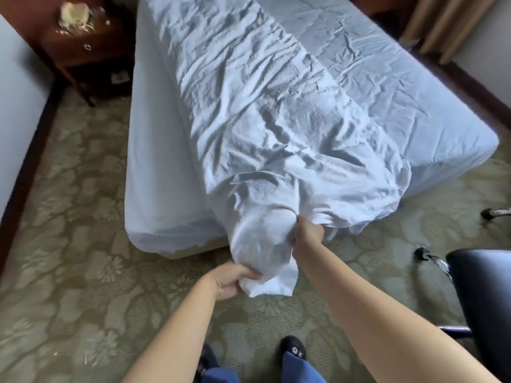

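Note:
A crumpled white sheet [262, 114] lies lengthwise along the middle of the bed [414, 106] and hangs off its foot end. My left hand [235, 280] grips the lowest bunched corner of the sheet below the mattress edge. My right hand [307, 230] grips a gathered fold of the same sheet a little higher, at the bed's foot. Both arms reach forward from the bottom of the view.
A dark wooden nightstand [83, 51] stands at the far left by the wall. A black wheeled office chair [481, 294] sits close on my right. Patterned green carpet [69, 244] covers the floor. Curtains [442, 26] hang at the far right. My feet [293, 352] are below.

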A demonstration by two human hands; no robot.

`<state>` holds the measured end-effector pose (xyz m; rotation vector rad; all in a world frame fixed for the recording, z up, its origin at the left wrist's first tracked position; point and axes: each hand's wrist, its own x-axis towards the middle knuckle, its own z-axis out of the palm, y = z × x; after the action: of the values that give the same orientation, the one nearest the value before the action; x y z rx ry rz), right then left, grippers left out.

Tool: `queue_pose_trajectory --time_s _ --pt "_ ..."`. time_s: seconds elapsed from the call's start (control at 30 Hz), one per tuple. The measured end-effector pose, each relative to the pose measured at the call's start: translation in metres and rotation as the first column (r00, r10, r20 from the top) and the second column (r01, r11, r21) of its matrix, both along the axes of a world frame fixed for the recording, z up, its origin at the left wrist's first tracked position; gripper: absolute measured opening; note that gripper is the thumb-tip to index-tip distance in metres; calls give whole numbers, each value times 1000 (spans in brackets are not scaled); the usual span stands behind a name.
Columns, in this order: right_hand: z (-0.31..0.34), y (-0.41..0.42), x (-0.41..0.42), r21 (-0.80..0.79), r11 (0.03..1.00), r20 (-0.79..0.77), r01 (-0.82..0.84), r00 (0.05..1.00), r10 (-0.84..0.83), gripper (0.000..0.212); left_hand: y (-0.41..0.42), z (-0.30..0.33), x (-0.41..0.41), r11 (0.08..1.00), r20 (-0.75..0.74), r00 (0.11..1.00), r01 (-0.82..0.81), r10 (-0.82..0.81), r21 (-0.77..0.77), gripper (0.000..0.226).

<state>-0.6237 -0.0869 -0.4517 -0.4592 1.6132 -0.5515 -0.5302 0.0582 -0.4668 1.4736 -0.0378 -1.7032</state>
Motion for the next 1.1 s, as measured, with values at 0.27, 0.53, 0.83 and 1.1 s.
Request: queue_pose_trajectory --time_s 0.27,0.53,0.83,1.1 --pt "36 43 -9 -198 936 -43 -293 956 290 8 -30 39 3 827 -19 830 -557 557 -80 59" --pt "85 44 -17 -247 913 158 -324 916 368 15 -56 66 -30 835 -66 877 -475 477 -280 46" --pt "65 67 -40 -317 888 179 -332 899 400 19 -34 46 -27 784 -200 864 -504 463 -363 30" --pt "9 62 -56 -156 832 -112 -532 847 520 36 -25 -17 -50 948 -123 942 -303 313 99 46"
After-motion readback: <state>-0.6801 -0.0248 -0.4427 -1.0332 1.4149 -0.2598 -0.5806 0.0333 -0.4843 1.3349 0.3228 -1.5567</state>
